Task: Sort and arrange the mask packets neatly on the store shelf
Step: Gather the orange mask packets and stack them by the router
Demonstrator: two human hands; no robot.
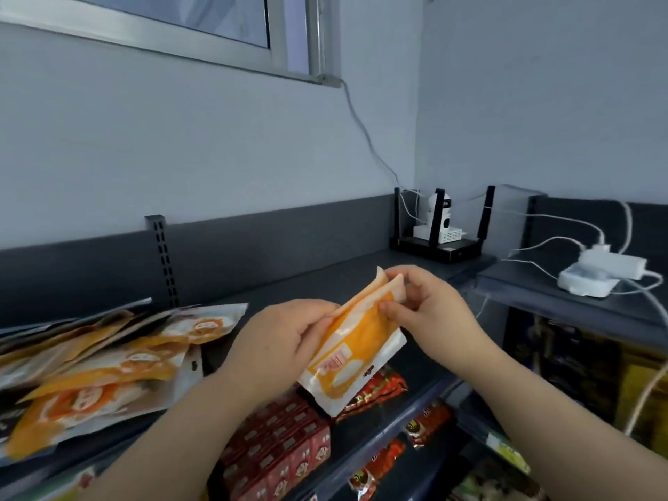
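Left hand [285,341] grips the held mask packets [358,352] along their left edge, fingers curled round them. Right hand [430,309] pinches their upper end between thumb and fingertips, where the top edges splay apart. The orange-and-white packets are tilted, off the surface, above the front edge of the top shelf [325,283]. A loose, overlapping pile of mask packets [101,363] lies at that shelf's left end. Router [444,247] and security camera [439,218] stand at its back right corner. Red boxes [285,453] sit on the lower shelf [397,421].

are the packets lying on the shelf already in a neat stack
No, the packets on the shelf lie fanned out, overlapping at different angles.
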